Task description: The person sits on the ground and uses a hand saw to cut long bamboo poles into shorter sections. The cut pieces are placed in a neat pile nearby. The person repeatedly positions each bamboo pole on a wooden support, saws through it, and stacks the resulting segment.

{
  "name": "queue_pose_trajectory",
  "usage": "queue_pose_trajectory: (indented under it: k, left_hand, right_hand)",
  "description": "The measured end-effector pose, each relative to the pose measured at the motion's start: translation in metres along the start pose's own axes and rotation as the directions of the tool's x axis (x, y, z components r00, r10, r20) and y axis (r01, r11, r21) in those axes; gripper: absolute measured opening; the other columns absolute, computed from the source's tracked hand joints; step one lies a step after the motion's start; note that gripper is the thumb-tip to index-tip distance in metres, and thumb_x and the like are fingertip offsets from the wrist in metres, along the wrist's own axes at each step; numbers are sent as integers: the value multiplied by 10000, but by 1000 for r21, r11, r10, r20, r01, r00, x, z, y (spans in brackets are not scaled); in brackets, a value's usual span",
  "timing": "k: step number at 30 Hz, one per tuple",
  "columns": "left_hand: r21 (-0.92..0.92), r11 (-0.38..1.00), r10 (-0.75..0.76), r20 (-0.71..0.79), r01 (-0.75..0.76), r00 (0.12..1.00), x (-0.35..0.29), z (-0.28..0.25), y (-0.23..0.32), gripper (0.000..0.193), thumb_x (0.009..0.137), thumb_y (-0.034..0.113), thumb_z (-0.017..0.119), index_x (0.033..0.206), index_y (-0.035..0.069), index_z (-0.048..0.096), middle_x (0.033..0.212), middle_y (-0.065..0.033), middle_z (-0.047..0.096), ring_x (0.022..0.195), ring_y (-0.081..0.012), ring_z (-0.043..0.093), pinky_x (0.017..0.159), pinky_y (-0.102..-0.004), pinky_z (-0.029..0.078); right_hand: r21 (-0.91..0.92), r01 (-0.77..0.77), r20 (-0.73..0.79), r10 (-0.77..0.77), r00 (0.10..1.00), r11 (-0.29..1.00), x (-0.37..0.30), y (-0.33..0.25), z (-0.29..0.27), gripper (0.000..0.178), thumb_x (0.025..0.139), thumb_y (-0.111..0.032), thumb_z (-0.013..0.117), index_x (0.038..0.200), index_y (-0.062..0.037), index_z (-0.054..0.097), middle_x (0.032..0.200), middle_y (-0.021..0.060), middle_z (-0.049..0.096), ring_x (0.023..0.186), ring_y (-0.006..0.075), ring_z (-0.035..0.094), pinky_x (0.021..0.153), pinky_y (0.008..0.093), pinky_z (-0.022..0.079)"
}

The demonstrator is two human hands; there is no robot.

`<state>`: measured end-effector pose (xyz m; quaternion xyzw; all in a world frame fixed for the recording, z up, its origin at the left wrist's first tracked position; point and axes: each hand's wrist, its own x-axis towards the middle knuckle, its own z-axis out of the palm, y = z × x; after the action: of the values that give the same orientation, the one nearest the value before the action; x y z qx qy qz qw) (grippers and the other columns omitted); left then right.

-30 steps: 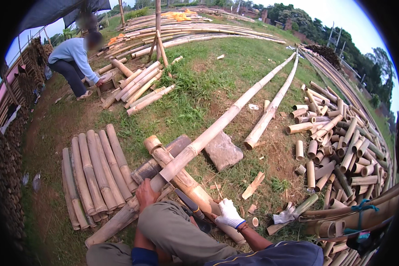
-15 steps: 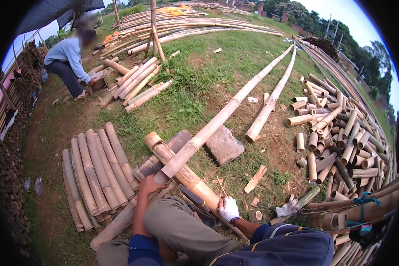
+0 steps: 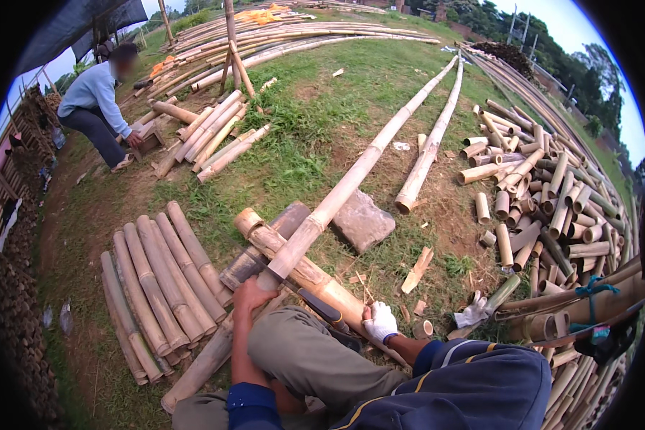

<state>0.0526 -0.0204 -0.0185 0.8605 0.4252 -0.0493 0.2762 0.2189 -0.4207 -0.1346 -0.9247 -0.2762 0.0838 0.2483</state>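
A patchy grass yard (image 3: pixel 312 143) of turf and bare reddish earth carries a long, tapering bamboo pole (image 3: pixel 351 180), pale and ringed with nodes, which runs from the person's knees toward the yard's far edge. A slimmer second pole (image 3: pixel 430 161) lies to its right. Toward the yard's right edge, a jumbled heap of cut bamboo tubes (image 3: pixel 557 204) shows round, hollow ends; toward the left edge, dull tan lengths (image 3: pixel 158 287) lie side by side. Near the upper left corner, a worker (image 3: pixel 93 97) in a light-blue top bends over a boxy wooden stand (image 3: pixel 147 136). The long pole crosses a thick, smooth bamboo log (image 3: pixel 337 299), near a rough, angular stone slab (image 3: pixel 365 222). The bare left hand (image 3: pixel 256 292) wraps over the pole, fingers curled onto it. The right hand (image 3: pixel 381 322), in a white knit glove, is curled beside the log; whether it grips anything cannot be told. A dark-handled saw (image 3: pixel 321 307) slants between the hands, its thin blade against the pole. A flat, splintered bamboo chip (image 3: pixel 418 270) lies on the grass.
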Motion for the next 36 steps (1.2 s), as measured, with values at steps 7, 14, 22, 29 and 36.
queue_pose_trajectory:
  k: [7, 14, 22, 29, 36]
  left_hand:
    - [22, 1000, 19, -6, -19, 1000, 1, 1, 3, 993, 626, 666, 905, 1362, 21, 738, 1305, -285, 785, 1243, -430, 758, 1067, -497, 597]
    - [15, 1000, 21, -9, -21, 1000, 0, 0, 0, 1015, 634, 662, 907, 1400, 23, 722, 1316, -289, 780, 1249, -437, 754, 1068, -501, 598]
    - [15, 1000, 23, -47, -22, 999, -3, -1, 0, 1023, 634, 665, 905, 1389, 1, 718, 1325, -305, 770, 1262, -450, 745, 1071, -511, 593]
    - [16, 1000, 27, -39, -27, 999, -3, 0, 2, 979, 633, 659, 892, 1333, -6, 731, 1309, -307, 775, 1242, -457, 750, 1054, -520, 597]
    - [-2, 999, 40, -66, -41, 997, -4, 3, -1, 958, 635, 664, 886, 1300, -9, 737, 1300, -320, 771, 1234, -464, 751, 1050, -520, 596]
  right_hand:
    - [9, 4, -14, -4, 1000, 1000, -1, 2, 1, 416, 1091, -421, 583, 1231, -39, 669, 1184, 272, 678, 1115, 492, 653, 952, 595, 562]
    - [23, 4, -2, -3, 1000, 1000, -1, 3, 3, 414, 1086, -427, 588, 1191, -31, 652, 1171, 276, 674, 1099, 496, 653, 935, 600, 564]
    - [42, -6, 0, 6, 1000, 999, -1, -2, -1, 410, 1084, -429, 590, 1169, -33, 653, 1163, 278, 674, 1100, 499, 653, 932, 600, 566]
    - [49, -16, 3, 16, 1000, 999, -1, -1, -3, 414, 1082, -434, 594, 1166, -34, 662, 1172, 285, 685, 1106, 499, 659, 941, 601, 566]
    - [44, -10, 10, 10, 1000, 999, -2, -1, -4, 437, 1086, -449, 584, 1190, -31, 655, 1189, 286, 678, 1120, 498, 655, 946, 600, 563]
